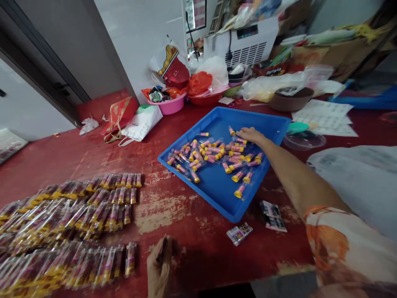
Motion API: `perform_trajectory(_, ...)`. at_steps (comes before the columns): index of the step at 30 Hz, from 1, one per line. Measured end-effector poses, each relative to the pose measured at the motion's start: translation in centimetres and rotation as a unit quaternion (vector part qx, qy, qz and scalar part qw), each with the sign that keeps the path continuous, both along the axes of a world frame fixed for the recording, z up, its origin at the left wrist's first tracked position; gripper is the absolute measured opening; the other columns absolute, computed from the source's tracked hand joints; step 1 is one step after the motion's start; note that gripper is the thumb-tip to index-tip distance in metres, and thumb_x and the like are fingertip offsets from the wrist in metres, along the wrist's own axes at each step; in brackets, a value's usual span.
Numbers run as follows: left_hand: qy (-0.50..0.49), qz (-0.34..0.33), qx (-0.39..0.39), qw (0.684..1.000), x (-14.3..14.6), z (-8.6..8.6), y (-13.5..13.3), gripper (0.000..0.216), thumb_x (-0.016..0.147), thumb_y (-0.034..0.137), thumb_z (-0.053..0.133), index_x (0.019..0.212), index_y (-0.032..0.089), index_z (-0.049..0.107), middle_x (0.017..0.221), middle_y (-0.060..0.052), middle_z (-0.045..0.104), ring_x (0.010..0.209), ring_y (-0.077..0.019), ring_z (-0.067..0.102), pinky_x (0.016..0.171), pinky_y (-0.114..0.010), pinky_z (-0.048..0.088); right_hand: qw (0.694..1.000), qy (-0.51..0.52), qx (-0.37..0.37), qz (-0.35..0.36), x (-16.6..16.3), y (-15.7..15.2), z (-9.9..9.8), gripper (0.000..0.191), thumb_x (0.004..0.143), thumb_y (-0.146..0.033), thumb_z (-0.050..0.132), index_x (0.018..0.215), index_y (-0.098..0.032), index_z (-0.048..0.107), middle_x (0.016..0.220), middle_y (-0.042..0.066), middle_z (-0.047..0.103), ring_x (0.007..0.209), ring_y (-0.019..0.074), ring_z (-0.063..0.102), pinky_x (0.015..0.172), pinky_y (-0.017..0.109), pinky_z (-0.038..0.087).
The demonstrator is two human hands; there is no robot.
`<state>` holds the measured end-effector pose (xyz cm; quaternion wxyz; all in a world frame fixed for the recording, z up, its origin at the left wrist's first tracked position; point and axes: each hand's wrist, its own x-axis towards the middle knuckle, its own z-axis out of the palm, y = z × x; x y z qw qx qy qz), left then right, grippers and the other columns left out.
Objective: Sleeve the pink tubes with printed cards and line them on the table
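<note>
My right hand [250, 134] reaches into a blue tray [217, 188] and lies palm down on several small wrapped tubes with yellow caps [214, 155]; its fingers are curled over some of them. My left hand [159, 265] rests at the near edge of the red table [173, 207], fingers closed round a small dark thing I cannot make out. Just left of it lie rows of the same wrapped tubes [71, 223], laid side by side.
Two small printed packets [238, 233] [273, 215] lie in front of the tray. At the back stand a pink bowl [169, 105], a red bowl, plastic bags, a brown bowl [290, 99], papers and a white appliance [245, 41]. A red bag [119, 116] and a white bag lie at left.
</note>
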<state>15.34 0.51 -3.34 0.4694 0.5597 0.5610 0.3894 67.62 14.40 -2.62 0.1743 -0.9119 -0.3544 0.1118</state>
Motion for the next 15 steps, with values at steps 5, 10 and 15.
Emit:
perform_trajectory(5, -0.011, 0.039, -0.039, 0.998, 1.3, 0.3, 0.2, 0.044, 0.071, 0.059, 0.066, 0.056, 0.018, 0.062, 0.056, -0.003, 0.058, 0.057, -0.0175, 0.053, 0.058, -0.026, 0.045, 0.994, 0.027, -0.053, 0.088, -2.5, -0.6, -0.9, 0.063, 0.086, -0.061, 0.044, 0.136, -0.024, 0.045, 0.136, 0.017, 0.047, 0.118, 0.0352, 0.052, 0.096, 0.046, 0.04)
perform_trajectory(10, -0.034, 0.032, -0.067, 0.997, 1.6, -0.5, 0.6, 0.041, 0.069, 0.057, 0.069, 0.061, 0.017, 0.065, 0.06, -0.003, 0.061, 0.06, -0.0175, 0.056, 0.057, -0.025, 0.046, 0.986, 0.016, -0.069, 0.153, -8.4, -2.9, -1.4, 0.07, 0.082, -0.071, 0.039, 0.135, -0.026, 0.043, 0.135, 0.016, 0.046, 0.115, 0.0381, 0.054, 0.095, 0.049, 0.042)
perform_trajectory(15, -0.039, 0.018, -0.106, 0.993, 0.5, -1.8, 1.0, 0.042, 0.064, 0.057, 0.074, 0.069, 0.016, 0.072, 0.067, -0.006, 0.068, 0.065, -0.0198, 0.062, 0.062, -0.027, 0.051, 0.971, 0.011, -0.045, 0.234, -13.5, -6.0, -1.5, 0.062, 0.08, -0.069, 0.045, 0.117, -0.021, 0.059, 0.122, 0.013, 0.057, 0.102, 0.0325, 0.063, 0.086, 0.044, 0.048)
